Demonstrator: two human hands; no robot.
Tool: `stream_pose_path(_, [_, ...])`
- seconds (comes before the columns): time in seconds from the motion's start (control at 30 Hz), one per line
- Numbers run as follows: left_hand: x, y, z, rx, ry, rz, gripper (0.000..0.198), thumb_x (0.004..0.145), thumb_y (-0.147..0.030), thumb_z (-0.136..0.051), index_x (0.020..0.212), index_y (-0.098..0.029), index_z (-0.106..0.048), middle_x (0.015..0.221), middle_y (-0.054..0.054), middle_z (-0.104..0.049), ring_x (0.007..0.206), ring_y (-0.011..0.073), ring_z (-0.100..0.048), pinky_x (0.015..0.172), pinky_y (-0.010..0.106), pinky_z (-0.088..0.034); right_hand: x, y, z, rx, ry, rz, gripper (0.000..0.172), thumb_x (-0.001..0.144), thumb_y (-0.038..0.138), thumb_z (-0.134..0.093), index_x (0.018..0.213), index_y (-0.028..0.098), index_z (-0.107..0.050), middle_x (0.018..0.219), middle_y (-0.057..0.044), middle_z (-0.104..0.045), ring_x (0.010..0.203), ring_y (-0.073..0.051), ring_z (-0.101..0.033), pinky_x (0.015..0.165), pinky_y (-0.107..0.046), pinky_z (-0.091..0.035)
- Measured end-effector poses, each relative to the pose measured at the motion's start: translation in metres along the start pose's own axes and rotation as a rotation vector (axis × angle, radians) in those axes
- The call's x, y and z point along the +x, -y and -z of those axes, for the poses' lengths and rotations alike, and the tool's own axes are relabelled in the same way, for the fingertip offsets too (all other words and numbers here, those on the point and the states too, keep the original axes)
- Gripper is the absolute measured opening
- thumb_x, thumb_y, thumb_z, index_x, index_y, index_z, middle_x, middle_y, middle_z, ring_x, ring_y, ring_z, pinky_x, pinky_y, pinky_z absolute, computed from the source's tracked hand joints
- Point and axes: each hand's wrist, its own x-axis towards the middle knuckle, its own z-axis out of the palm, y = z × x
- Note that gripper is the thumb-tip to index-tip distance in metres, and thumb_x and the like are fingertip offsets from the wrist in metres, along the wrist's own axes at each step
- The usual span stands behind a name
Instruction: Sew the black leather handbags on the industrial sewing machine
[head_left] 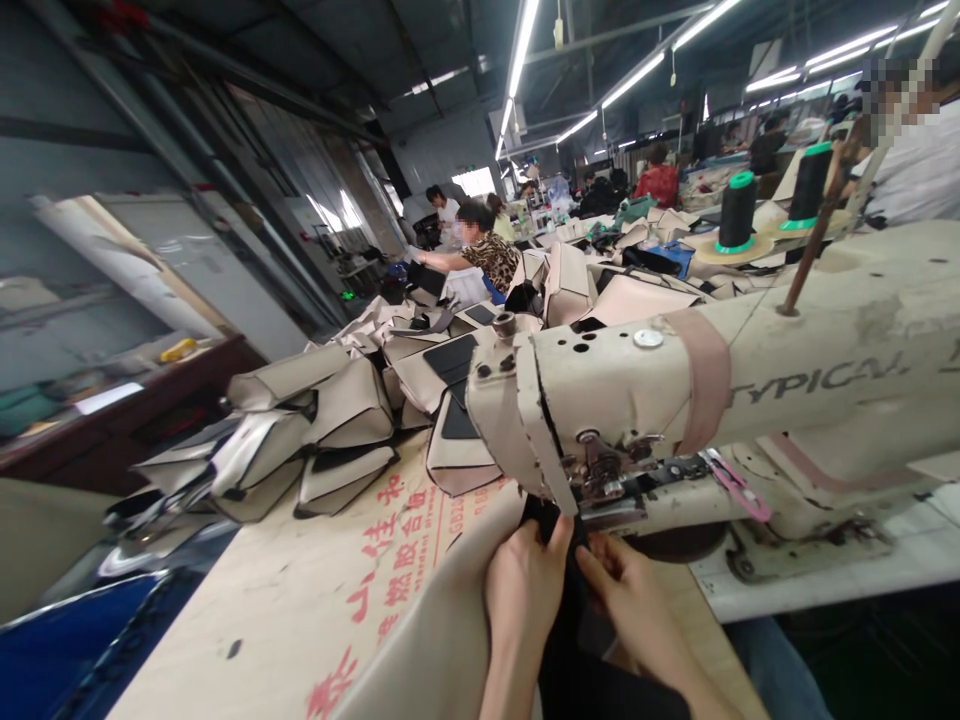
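Observation:
The head of a cream sewing machine (622, 390) juts in from the right, its needle area just above both hands. My left hand (525, 575) presses its fingers together on a beige leather-like bag piece (450, 600) with black edging, right beside the presser foot. Close by on the right, my right hand (626, 580) pinches black fabric (577, 640) that hangs down between my forearms. The fingertips of both hands are partly hidden by the material. Where the needle meets the cloth cannot be made out.
Beige bags with black edges (349, 405) are heaped on the plywood table (247, 610) to the left and behind the machine. Pink-handled snips (739, 487) rest on the machine bed. Black thread cones (737, 213) stand behind it. Other people (491, 250) work farther back.

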Motion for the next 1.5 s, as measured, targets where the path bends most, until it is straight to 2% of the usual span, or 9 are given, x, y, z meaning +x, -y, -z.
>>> stream_pose_path(0.17, [0.000,-0.002,0.001,0.019,0.003,0.010,0.046,0.083,-0.052,-0.035,0.070,-0.016,-0.061,0.072,0.013,-0.069,0.070,0.0225,-0.065,0.054,0.024,-0.037,0.003,-0.006,-0.004,0.080,-0.075,-0.023,0.037,0.070,0.052,-0.060,0.064,0.016,-0.051,0.056,0.004,-0.044,0.051,-0.010,-0.038,0.048,-0.021,-0.028])
stream_pose_path(0.37, [-0.002,-0.003,-0.001,0.045,-0.010,0.021,0.048,0.084,-0.053,-0.035,0.071,-0.016,-0.062,0.071,0.012,-0.069,0.067,0.0212,-0.064,0.052,0.024,-0.035,0.007,-0.013,-0.007,0.134,-0.148,-0.022,0.040,0.067,0.053,-0.062,0.070,0.015,-0.052,0.063,0.000,-0.052,0.059,-0.014,-0.045,0.056,-0.024,-0.035])
stream_pose_path(0.6, [-0.004,-0.001,-0.002,0.063,-0.017,0.019,0.048,0.084,-0.054,-0.033,0.072,-0.016,-0.061,0.070,0.012,-0.068,0.069,0.0227,-0.064,0.053,0.025,-0.035,0.005,-0.013,-0.009,0.161,-0.187,-0.040,0.049,0.066,0.053,-0.063,0.093,0.014,-0.050,0.050,0.007,-0.041,0.046,-0.011,-0.036,0.045,-0.021,-0.025])
stream_pose_path(0.73, [-0.002,0.001,0.000,0.043,0.016,-0.023,0.046,0.084,-0.051,-0.034,0.070,-0.016,-0.059,0.071,0.012,-0.068,0.068,0.0220,-0.064,0.053,0.025,-0.034,0.005,-0.011,-0.008,0.128,-0.174,-0.034,0.046,0.068,0.054,-0.063,0.087,0.012,-0.059,0.051,0.005,-0.043,0.047,-0.011,-0.036,0.045,-0.022,-0.024])
stream_pose_path(0.83, [-0.001,0.002,0.001,0.019,0.033,-0.040,0.043,0.084,-0.049,-0.035,0.067,-0.016,-0.057,0.070,0.011,-0.067,0.068,0.0216,-0.064,0.055,0.025,-0.035,0.006,-0.009,-0.009,0.122,-0.201,-0.028,0.042,0.067,0.054,-0.063,0.078,0.013,-0.060,0.061,0.000,-0.054,0.055,-0.014,-0.046,0.050,-0.023,-0.032])
stream_pose_path(0.93, [-0.001,0.003,0.000,-0.004,0.043,-0.020,0.040,0.084,-0.047,-0.037,0.066,-0.017,-0.055,0.068,0.010,-0.066,0.068,0.0206,-0.064,0.055,0.024,-0.035,0.007,-0.010,-0.010,0.139,-0.218,-0.035,0.040,0.066,0.054,-0.064,0.070,0.014,-0.059,0.063,-0.002,-0.057,0.060,-0.016,-0.049,0.055,-0.024,-0.037])
stream_pose_path(1.1, [0.001,0.005,-0.004,-0.002,0.020,-0.033,0.037,0.085,-0.047,-0.037,0.069,-0.018,-0.053,0.068,0.008,-0.066,0.067,0.0186,-0.063,0.055,0.023,-0.035,0.008,-0.013,-0.014,0.227,-0.227,-0.080,0.042,0.064,0.054,-0.065,0.074,0.014,-0.060,0.066,-0.002,-0.059,0.064,-0.017,-0.053,0.060,-0.024,-0.041])
stream_pose_path(1.33, [0.003,0.005,-0.002,-0.055,0.002,-0.043,0.036,0.084,-0.047,-0.038,0.067,-0.018,-0.053,0.067,0.009,-0.066,0.069,0.0205,-0.065,0.054,0.023,-0.035,0.008,-0.011,-0.017,0.325,-0.235,-0.118,0.039,0.061,0.051,-0.068,0.069,0.015,-0.058,0.059,0.001,-0.055,0.060,-0.015,-0.049,0.054,-0.022,-0.036])
stream_pose_path(1.5, [0.001,0.004,-0.001,-0.045,0.014,-0.018,0.040,0.083,-0.047,-0.038,0.069,-0.016,-0.058,0.073,0.012,-0.068,0.073,0.0226,-0.065,0.056,0.025,-0.036,0.008,-0.012,-0.016,0.330,-0.207,-0.103,0.038,0.064,0.051,-0.067,0.075,0.016,-0.060,0.067,-0.001,-0.059,0.063,-0.015,-0.050,0.059,-0.023,-0.038])
